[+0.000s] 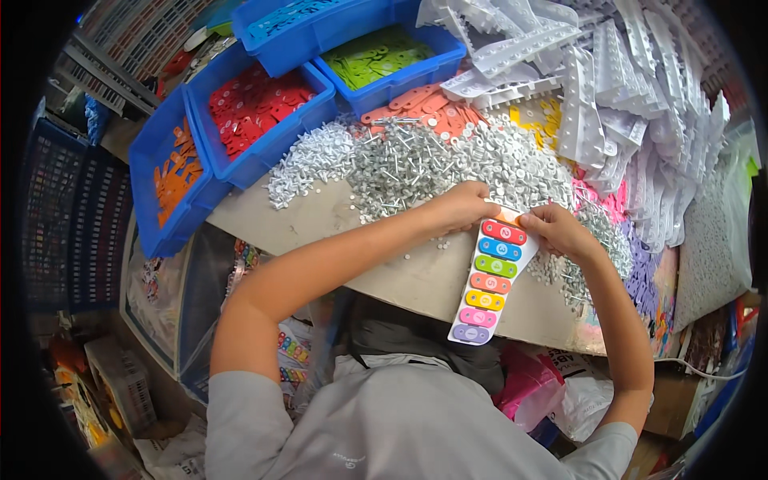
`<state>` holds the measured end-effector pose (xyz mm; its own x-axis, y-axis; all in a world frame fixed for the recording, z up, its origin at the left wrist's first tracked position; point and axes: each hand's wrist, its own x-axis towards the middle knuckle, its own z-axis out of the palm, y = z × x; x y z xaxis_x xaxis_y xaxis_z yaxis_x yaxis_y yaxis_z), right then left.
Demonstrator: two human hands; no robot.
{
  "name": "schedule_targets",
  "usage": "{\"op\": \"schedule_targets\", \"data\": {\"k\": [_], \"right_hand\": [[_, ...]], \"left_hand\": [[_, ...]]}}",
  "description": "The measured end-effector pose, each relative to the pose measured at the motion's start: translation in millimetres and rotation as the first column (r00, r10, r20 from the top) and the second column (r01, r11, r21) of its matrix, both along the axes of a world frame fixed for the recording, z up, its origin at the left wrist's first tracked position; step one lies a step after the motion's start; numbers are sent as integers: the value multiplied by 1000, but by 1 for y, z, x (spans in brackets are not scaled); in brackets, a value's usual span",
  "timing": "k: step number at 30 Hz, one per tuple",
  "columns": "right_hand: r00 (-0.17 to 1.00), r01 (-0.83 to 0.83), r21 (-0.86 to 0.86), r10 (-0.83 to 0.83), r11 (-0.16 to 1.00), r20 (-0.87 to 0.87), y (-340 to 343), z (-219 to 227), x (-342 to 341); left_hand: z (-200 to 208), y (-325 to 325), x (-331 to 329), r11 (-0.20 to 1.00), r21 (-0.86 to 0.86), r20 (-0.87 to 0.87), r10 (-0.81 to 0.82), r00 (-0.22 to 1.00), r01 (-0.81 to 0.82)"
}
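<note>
A toy xylophone [489, 282], white with a row of coloured bars, slants toward me over the table's near edge. Its wider end is up by the parts piles, and the purple bar is lowest. At the upper left corner, my left hand [464, 206] is closed on it, fingers bent. My right hand [558, 231] pinches the upper right corner, with the thumb beside the orange bar. The fingers partly cover that orange bar. Just beyond both hands lies a heap of silvery metal pins [388, 172] mixed with small white round pieces [512, 164].
Blue bins hold orange bars [178, 172], red bars [254, 112], green bars [376, 60] and blue bars [292, 18]. White plastic xylophone bases [588, 104] are stacked high at the far right. Purple bars [642, 276] lie by the right edge. Dark crates [72, 216] stand at left.
</note>
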<state>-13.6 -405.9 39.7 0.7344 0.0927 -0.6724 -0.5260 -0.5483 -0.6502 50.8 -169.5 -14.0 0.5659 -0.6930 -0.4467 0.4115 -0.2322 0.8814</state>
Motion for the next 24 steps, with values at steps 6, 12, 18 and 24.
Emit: {"op": "schedule_targets", "data": {"k": [6,12,18,24], "right_hand": [[784,256,-252,-48,933,619,19,-15,-42],[340,757,-251,-35,604,940,-26,-2,-157],[567,743,-474,-68,472,821,-91,-54,-233],[655,660,-564,-11,496,756,-87,-62,-230]], "left_hand": [[-17,8,-26,978,52,506,149,849,-202],[22,107,-40,832,-141,759,439,481,-536],[13,191,-5,702,43,990,63,122,-711],[4,191,6,670,212,966,-253,50,-712]]}}
